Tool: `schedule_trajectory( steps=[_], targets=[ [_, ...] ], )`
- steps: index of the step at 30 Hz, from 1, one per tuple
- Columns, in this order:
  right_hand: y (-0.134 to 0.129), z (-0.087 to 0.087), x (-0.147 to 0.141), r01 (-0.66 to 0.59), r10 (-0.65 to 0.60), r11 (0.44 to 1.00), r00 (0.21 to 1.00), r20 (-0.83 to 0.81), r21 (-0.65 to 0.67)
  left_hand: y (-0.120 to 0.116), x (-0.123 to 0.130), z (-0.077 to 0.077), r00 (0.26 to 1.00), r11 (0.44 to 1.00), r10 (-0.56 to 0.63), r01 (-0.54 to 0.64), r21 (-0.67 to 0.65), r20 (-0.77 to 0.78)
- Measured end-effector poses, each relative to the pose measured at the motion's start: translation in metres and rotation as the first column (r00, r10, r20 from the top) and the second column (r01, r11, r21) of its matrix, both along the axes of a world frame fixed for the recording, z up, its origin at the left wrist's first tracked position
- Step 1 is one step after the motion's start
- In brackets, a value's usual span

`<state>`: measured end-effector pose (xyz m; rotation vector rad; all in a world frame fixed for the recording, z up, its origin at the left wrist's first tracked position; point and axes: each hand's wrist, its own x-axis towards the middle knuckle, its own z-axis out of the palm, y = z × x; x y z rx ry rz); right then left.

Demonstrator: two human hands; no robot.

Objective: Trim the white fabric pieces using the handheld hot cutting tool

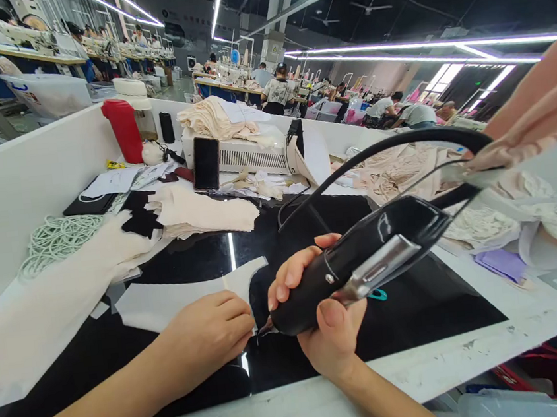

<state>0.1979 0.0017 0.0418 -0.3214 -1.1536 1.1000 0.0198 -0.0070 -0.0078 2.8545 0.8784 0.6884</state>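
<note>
Black handheld tool [358,260] slants, tip [267,327] pointing lower left.

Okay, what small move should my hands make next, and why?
Probably guide the black corded handheld tool gently along the curved edge of the white panel: your right hand grips the tool, its tip sits close beside that edge, and your left hand rests there, seemingly steadying the panel.

There is one handheld tool [347,264], one phone [206,164], one red container [124,133].

Head-worn view, facing forward and down, close above black work surface [419,313].
</note>
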Motion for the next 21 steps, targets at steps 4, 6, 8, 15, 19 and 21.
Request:
schedule_trajectory(
  steps=[4,6,8,15,19,21],
  targets=[
    [0.001,0.001,-0.003,0.021,-0.021,1.000,1.000,0.001,0.010,0.001,0.001,-0.002,1.000,1.000,-0.007,0.007,0.014,0.029],
    [0.001,0.001,-0.004,0.026,-0.026,1.000,1.000,0.011,0.015,0.001,0.001,-0.002,0.999,1.000,0.004,-0.004,0.005,0.038],
    [0.001,0.002,-0.005,0.030,-0.030,0.999,0.999,0.025,0.016,0.002,0.001,-0.002,0.999,1.000,0.012,-0.012,-0.001,0.047],
    [-0.001,0.001,-0.005,0.040,-0.040,0.999,0.998,0.038,0.017,0.000,0.000,0.002,0.998,1.000,0.008,-0.007,-0.009,0.065],
    [-0.001,0.001,-0.004,0.050,-0.051,0.999,0.997,0.057,0.018,0.000,-0.006,0.004,0.999,0.997,0.000,0.004,-0.073,0.052],
    [-0.001,0.001,-0.005,0.065,-0.066,0.998,0.995,0.071,0.016,0.000,-0.011,0.003,0.998,0.996,-0.022,0.027,-0.080,0.056]
  ],
)
